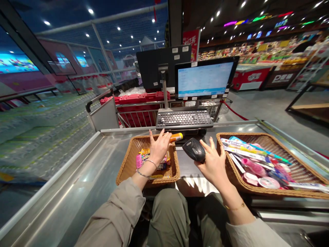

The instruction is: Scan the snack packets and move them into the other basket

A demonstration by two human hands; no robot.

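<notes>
A: Nearest first: what are our hands doing?
B: Our right hand (213,157) grips a black scanner (194,150), fingers partly spread. Our left hand (159,145) holds an orange tube (176,137); the thumb is hidden, so we can't tell how firmly.
A: Where's the tube?
B: Over the far right corner of the left basket (130,156), its cap end towards the scanner. We can't tell if it touches the rim. Small packets (139,161) lie under our wrist.
A: Right side?
B: The right basket (305,171), piled with long packs (246,153) and pink bits. Both baskets sit on the metal counter (84,178).
A: Risks?
B: As we judge it, a loose hold could drop the tube, since our fingers lie so flat. The scanner could knock its cap, being so near. A bump from our right forearm could spill the long packs poking over the rim.
A: Writing?
B: Packet print is too small for us. Behind the counter, the keyboard (184,118) and monitor (204,80) carry stickers we can't read; screen text blurs too. Farther back, we make out a "P" on a dark stand (281,78). Brands: none we can name.
</notes>
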